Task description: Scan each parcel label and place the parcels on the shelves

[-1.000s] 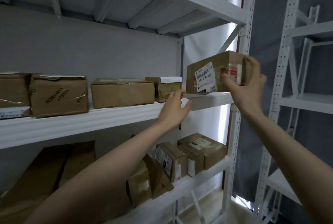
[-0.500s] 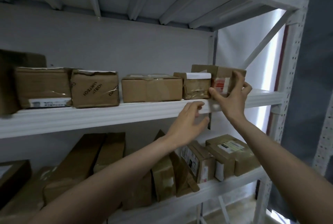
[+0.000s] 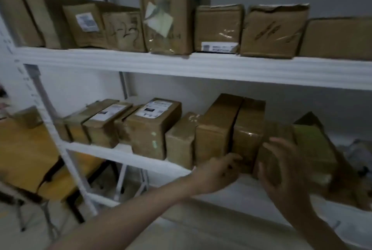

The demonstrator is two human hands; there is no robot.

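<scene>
White metal shelves, taped cardboard parcels, right hand gripping small boxy parcel, left hand loosely curled, holding nothing

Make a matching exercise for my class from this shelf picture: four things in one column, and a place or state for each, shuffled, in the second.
Things
1. Left hand
2. Right hand
3. Tall parcel with peeling paper
4. Yellow table

Places or states
A. Stands on the upper shelf
B. Left of the rack, outside it
C. Wraps round the end of a small parcel on the lower shelf
D. Fingers at the lower front of an upright parcel

Pairs: 1-D, 2-C, 3-A, 4-B
</scene>
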